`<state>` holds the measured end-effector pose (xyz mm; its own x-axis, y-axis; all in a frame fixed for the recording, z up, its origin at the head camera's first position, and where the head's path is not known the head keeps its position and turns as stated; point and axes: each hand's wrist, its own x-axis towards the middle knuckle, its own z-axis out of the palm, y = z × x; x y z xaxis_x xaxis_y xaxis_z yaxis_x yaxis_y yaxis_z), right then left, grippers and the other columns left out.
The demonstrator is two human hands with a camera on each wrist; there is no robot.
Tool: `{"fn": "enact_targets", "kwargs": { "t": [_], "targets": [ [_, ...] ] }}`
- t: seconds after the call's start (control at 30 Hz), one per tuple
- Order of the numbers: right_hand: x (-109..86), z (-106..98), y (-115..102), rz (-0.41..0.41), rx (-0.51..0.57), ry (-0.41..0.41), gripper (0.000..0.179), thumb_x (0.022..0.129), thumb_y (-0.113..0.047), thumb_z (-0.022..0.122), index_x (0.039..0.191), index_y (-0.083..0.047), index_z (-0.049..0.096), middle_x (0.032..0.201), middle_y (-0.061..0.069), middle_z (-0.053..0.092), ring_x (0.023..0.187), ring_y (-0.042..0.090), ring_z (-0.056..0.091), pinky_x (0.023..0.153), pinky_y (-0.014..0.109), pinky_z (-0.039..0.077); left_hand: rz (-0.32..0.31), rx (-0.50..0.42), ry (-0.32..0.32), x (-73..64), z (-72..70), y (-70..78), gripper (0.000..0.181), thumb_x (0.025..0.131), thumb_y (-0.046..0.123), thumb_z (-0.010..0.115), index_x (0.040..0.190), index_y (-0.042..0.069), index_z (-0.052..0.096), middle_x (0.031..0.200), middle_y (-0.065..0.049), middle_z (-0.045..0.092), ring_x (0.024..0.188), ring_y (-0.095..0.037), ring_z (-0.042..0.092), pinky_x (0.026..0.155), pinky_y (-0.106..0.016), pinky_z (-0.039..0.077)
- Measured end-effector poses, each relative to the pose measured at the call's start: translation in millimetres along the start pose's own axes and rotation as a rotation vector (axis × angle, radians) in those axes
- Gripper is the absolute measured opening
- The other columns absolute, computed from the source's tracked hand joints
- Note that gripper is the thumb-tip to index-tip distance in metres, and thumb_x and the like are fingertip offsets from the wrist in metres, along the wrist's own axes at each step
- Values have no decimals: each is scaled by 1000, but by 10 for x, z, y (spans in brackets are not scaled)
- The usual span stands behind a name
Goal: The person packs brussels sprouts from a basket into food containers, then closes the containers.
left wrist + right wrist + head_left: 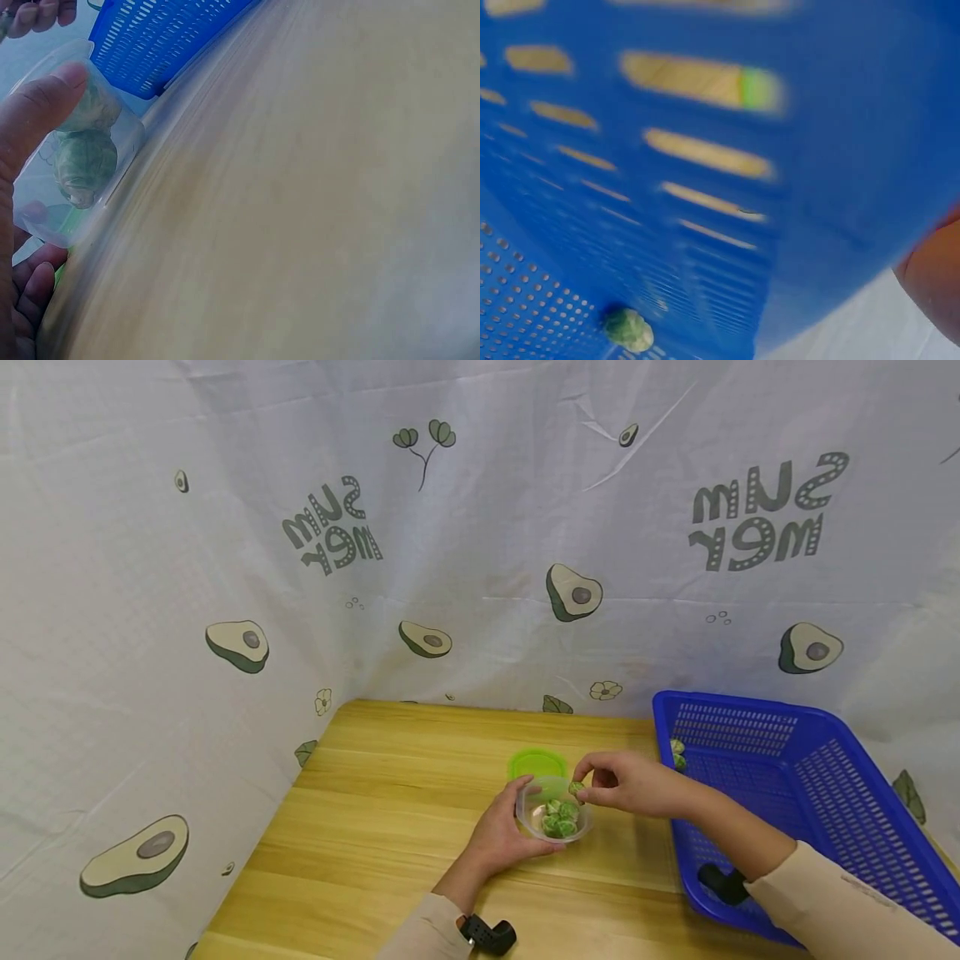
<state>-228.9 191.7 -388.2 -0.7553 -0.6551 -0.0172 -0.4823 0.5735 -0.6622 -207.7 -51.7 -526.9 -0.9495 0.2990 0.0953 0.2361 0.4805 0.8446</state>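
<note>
My left hand grips a clear plastic tub from its left side, thumb along the near edge and fingers round the far side. Several green Brussels sprouts lie inside the tub, and two show through its wall in the left wrist view. Above the tub's right rim, my right hand pinches one Brussels sprout between thumb and fingertips. Just behind the tub, a bright green round lid lies on the table.
A large blue plastic basket with slotted walls stands on the right, under my right forearm. A Brussels sprout sits on its floor. The wooden table ends at a white printed curtain behind and at left.
</note>
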Motion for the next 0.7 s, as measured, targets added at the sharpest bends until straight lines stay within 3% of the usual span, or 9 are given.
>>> {"fn": "enact_targets", "kwargs": {
  "t": [0.3,0.5,0.7],
  "targets": [
    [73,144,102,19,-38,-63,19,96,-27,72,107,-12,69,70,-9,54,59,0,44,55,21,40,25,10,11,14,11,-5,106,70,46,94,156,21,36,145,8,58,136,-22,54,112,-46,46],
    [112,238,152,6,-73,-26,17,97,-28,71,105,-13,69,67,-11,51,57,-1,42,54,21,37,29,22,10,20,16,-4,106,71,45,94,156,21,36,145,8,58,136,-22,54,112,-45,46],
    [133,265,199,15,-71,-4,24,99,-31,68,113,-12,68,69,-10,52,57,1,44,54,21,39,24,27,2,11,5,12,106,71,46,93,156,20,35,146,8,58,136,-22,54,111,-45,47]
  ]
}}
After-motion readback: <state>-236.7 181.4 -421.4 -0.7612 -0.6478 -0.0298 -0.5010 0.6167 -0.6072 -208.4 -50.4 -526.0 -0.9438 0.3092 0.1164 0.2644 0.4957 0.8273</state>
